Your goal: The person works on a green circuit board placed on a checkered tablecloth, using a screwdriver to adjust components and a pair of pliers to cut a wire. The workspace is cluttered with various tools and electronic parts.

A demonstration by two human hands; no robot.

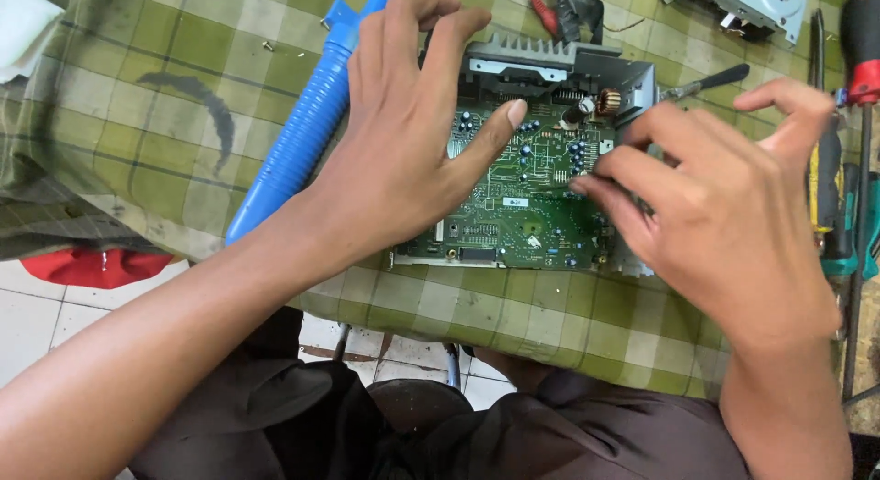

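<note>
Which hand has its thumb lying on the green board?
The left hand. Its thumb stretches flat across the green circuit board, while the right hand only reaches the board's right edge with its fingertips, thumb raised clear.

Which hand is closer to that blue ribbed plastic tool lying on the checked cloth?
The left hand. It is spread over the green circuit board right beside the blue ribbed plastic tool. The right hand is across the board, at its far edge.

A green circuit board (527, 191) lies flat on the checked cloth, grey heat sink behind.
</note>
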